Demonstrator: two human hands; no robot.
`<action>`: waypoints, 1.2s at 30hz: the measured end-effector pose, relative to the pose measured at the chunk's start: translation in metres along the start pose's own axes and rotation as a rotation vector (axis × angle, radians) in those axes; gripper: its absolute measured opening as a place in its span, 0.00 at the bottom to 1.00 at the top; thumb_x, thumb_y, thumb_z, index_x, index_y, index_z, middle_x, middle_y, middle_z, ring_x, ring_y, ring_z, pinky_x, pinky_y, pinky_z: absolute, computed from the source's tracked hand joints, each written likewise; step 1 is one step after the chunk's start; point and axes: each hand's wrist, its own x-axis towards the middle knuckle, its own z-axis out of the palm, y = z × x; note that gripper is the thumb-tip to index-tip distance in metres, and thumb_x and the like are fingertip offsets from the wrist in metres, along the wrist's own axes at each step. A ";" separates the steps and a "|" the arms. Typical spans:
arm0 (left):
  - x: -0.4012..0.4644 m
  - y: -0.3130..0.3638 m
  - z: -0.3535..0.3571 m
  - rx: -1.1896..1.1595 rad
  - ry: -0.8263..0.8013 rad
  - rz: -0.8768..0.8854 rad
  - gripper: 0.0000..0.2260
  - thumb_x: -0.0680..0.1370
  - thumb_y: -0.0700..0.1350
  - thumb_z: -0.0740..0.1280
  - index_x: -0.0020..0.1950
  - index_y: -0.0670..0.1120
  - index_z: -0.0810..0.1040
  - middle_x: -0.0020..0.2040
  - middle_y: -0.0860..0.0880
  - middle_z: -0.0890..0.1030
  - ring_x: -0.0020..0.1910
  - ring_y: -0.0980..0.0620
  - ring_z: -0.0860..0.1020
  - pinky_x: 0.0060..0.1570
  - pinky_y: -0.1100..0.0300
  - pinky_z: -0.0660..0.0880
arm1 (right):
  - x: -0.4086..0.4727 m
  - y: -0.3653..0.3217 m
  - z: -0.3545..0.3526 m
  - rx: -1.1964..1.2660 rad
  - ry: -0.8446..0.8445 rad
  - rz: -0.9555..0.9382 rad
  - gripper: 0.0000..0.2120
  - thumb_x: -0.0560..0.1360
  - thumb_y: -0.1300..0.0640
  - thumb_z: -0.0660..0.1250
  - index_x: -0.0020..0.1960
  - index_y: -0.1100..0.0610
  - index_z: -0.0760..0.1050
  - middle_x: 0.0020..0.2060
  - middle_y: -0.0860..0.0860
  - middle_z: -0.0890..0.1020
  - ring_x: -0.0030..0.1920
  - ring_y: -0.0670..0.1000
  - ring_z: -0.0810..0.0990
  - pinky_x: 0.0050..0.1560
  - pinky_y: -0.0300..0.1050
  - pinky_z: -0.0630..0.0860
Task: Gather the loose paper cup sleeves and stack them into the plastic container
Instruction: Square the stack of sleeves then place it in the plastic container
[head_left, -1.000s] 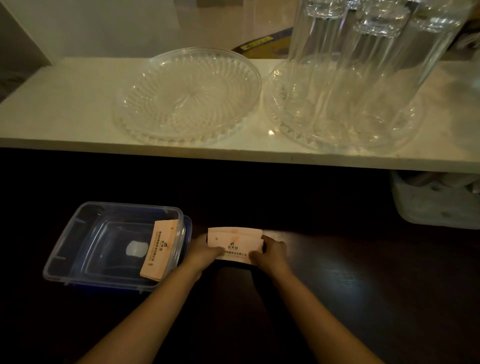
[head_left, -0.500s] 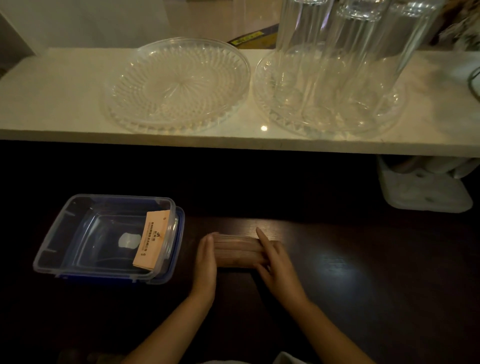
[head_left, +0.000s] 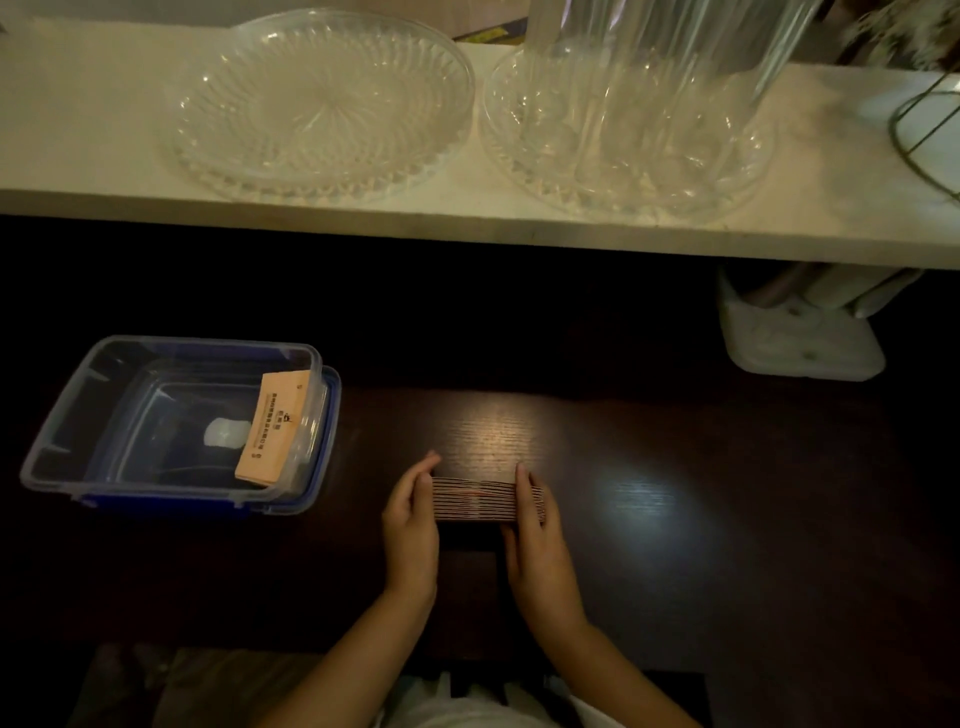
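A stack of flattened paper cup sleeves (head_left: 474, 499) stands on its edge on the dark wooden table, its layered edges facing up. My left hand (head_left: 413, 525) presses against the stack's left end and my right hand (head_left: 537, 540) against its right end, so the stack is squeezed between both palms. To the left sits a clear plastic container (head_left: 62, 415) resting on its blue lid. A second bundle of tan printed sleeves (head_left: 274, 428) leans inside it against the right wall.
A white shelf (head_left: 104, 124) runs across the back, above the table, with two clear glass plates (head_left: 322, 104) and tall glasses (head_left: 649, 62) on the right one. A white plastic object (head_left: 800, 338) sits under the shelf at the right.
The stack was held up with its printed face toward me; it now stands edge-up on the table, with both hands flat against its ends. The view has shifted downward.
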 end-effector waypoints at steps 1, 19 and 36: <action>-0.001 -0.002 0.000 0.001 -0.011 0.015 0.12 0.79 0.43 0.57 0.49 0.58 0.77 0.57 0.54 0.77 0.57 0.62 0.73 0.48 0.77 0.70 | -0.001 0.002 -0.001 -0.021 -0.012 -0.016 0.37 0.77 0.64 0.60 0.72 0.44 0.39 0.73 0.59 0.56 0.68 0.54 0.64 0.61 0.49 0.74; -0.003 0.032 -0.058 0.152 -0.234 -0.067 0.21 0.68 0.38 0.72 0.60 0.45 0.75 0.52 0.49 0.80 0.46 0.58 0.79 0.43 0.69 0.76 | 0.018 -0.020 -0.037 0.444 -0.491 0.243 0.15 0.77 0.58 0.60 0.60 0.47 0.61 0.54 0.49 0.76 0.54 0.50 0.78 0.53 0.44 0.77; 0.001 0.099 -0.120 -0.078 -0.172 -0.183 0.08 0.72 0.39 0.67 0.48 0.51 0.79 0.42 0.51 0.86 0.44 0.52 0.84 0.39 0.58 0.79 | 0.062 -0.143 -0.035 0.647 -0.689 0.285 0.06 0.73 0.62 0.67 0.50 0.57 0.76 0.40 0.47 0.82 0.37 0.40 0.83 0.30 0.29 0.75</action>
